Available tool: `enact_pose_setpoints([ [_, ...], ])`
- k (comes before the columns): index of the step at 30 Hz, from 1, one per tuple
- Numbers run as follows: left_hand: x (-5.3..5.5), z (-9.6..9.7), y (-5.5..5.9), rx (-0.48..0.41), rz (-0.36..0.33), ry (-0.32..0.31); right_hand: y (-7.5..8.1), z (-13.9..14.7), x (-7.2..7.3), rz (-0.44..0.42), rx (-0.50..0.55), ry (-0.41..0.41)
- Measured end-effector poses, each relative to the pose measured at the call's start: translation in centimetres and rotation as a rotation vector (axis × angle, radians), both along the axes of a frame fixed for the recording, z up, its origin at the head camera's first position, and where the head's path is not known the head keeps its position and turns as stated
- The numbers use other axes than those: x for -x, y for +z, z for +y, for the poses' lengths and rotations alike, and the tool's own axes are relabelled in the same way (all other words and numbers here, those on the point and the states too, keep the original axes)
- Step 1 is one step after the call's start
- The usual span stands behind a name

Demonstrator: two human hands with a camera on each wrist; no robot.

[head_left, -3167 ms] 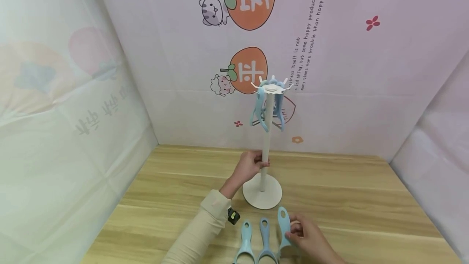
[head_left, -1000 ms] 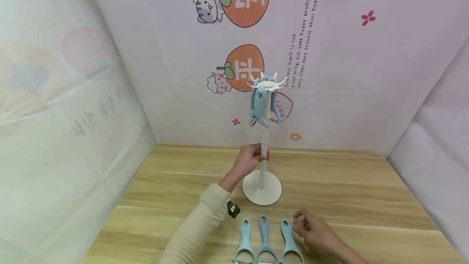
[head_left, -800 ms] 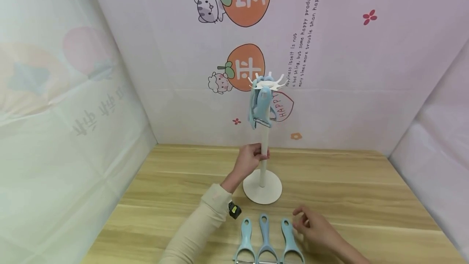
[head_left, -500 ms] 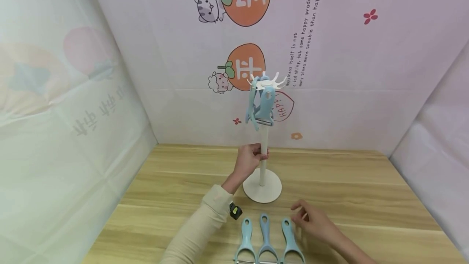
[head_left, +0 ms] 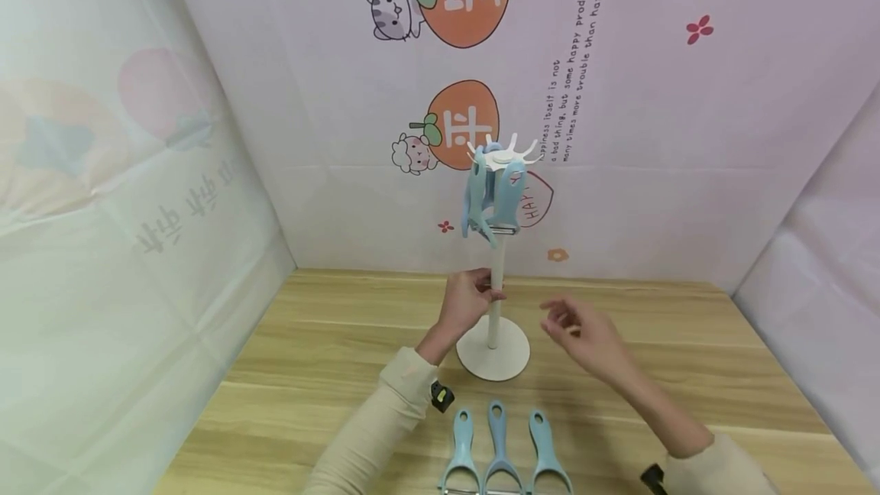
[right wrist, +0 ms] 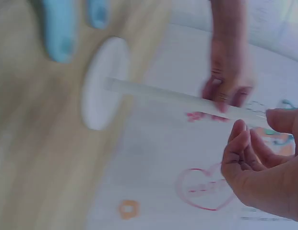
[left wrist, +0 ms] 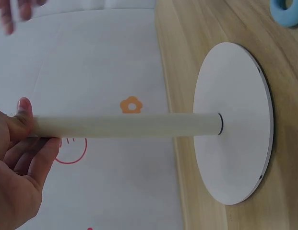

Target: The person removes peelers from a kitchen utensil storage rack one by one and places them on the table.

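Observation:
My left hand [head_left: 464, 304] grips the pole [left wrist: 115, 125] of a white stand, thumb on one side and fingers round the other. Blue Y-shaped peelers hang from the hooks at the stand's top, one facing front [head_left: 509, 197] and another at the left [head_left: 475, 193]; those behind are partly hidden. My right hand [head_left: 587, 338] hovers to the right of the pole, fingers loosely bent and holding nothing. Below the stand, three more peelers lie in a row: a left one [head_left: 463, 438], a bluer middle one [head_left: 497, 434] and a right one [head_left: 542, 438].
The stand's round white base [head_left: 477, 361] rests on the wood-grain table [head_left: 330, 357]. Behind it hangs a printed cloth wall [head_left: 639, 136], with further cloth at both sides. Bare hooks [head_left: 531, 148] point out at the top right of the stand.
The right hand has laid down the right peeler, let go, and then risen forward toward the pole. The stand's top has turned with its hanging peelers; the left hand remains at the pole.

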State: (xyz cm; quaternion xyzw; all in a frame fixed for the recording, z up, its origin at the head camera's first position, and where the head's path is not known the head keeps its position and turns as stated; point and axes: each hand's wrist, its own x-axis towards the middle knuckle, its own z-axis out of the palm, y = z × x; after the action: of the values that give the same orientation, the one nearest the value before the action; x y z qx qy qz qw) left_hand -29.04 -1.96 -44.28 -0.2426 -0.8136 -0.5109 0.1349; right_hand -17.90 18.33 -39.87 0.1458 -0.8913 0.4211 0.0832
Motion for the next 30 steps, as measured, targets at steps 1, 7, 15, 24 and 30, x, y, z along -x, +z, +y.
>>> enact_pose_setpoints([
  [1,0.1,0.0,0.1,0.015,-0.004,-0.006,1.0,-0.2,0.3,0.013,0.014,-0.007],
  [7,0.6,-0.5,0.3,0.075,-0.040,-0.057,6.2,-2.1,2.4,0.153,0.173,-0.023],
  [15,0.6,-0.7,0.8,0.151,-0.066,-0.093,9.7,-4.0,4.7,0.214,0.296,-0.006],
  [24,0.8,-0.7,0.8,0.183,-0.046,-0.114,10.7,-5.2,5.8,0.194,0.328,0.029],
  [30,0.8,-0.7,0.7,0.185,-0.035,-0.130,10.8,-5.1,5.8,0.249,0.298,0.021],
])
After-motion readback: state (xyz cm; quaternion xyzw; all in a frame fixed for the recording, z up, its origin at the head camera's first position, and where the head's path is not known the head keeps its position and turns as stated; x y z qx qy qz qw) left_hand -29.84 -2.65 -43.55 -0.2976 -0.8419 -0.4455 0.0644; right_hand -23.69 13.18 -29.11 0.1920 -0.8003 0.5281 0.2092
